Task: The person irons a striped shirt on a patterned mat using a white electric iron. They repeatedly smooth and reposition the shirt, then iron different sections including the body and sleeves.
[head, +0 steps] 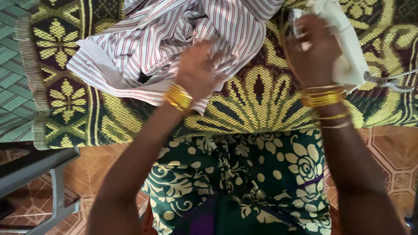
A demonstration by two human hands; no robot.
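- Left hand (198,72) lies flat on the shirt (174,39), fingers spread, gripping nothing.
- Right hand (313,52) has its fingers wrapped round the iron (344,48) handle.
- Shirt's bunched at 11 o'clock on the mat (261,100); iron's at 1 o'clock, just beside it.

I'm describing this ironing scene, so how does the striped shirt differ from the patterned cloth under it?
The striped shirt is white with thin red and dark stripes; the patterned cloth is yellow-green and maroon with leaf motifs. The shirt lies crumpled; the cloth lies spread flat. The left hand rests on the shirt. Both are fabric.
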